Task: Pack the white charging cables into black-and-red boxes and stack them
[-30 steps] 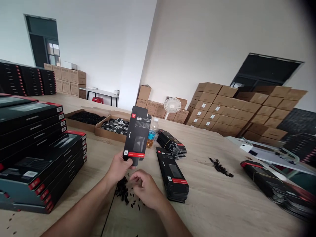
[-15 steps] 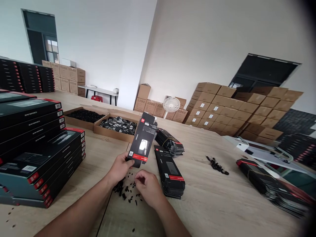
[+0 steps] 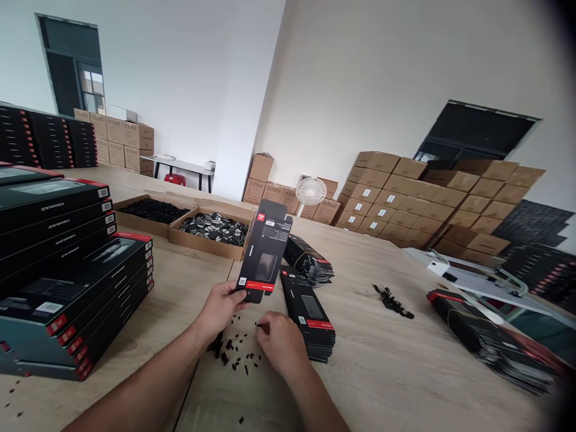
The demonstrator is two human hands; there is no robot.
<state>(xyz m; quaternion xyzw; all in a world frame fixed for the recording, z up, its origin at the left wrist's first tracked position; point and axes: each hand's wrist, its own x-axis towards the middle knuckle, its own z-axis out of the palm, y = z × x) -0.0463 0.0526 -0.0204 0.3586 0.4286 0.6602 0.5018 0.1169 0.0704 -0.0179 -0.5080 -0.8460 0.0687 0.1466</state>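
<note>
My left hand (image 3: 224, 307) grips the lower edge of a black folding carton (image 3: 265, 252), with its thumb on the front. The carton stands tilted, its flaps showing at the ends, and has a red stripe and a window. To the right, my right hand (image 3: 279, 341) is closed in a pinch just above the table. A dark speck shows at its fingertips, too small to make out. Small black pieces (image 3: 234, 354) lie scattered between my hands. Beside my right hand lies a stack of flat cartons (image 3: 310, 312), with a banded bundle (image 3: 310, 258) behind it.
Stacked black boxes (image 3: 90, 300) rise on the left of the wooden table (image 3: 369, 372). Behind are two open cardboard trays, one of black parts (image 3: 155, 210), one of dark flat pieces (image 3: 213, 229). At right lie black bits (image 3: 392, 302) and another banded carton bundle (image 3: 486, 339).
The carton in my left hand has turned more upright and shifted slightly right. My right hand, still pinched, has moved a little to the right, away from the scattered pieces.
</note>
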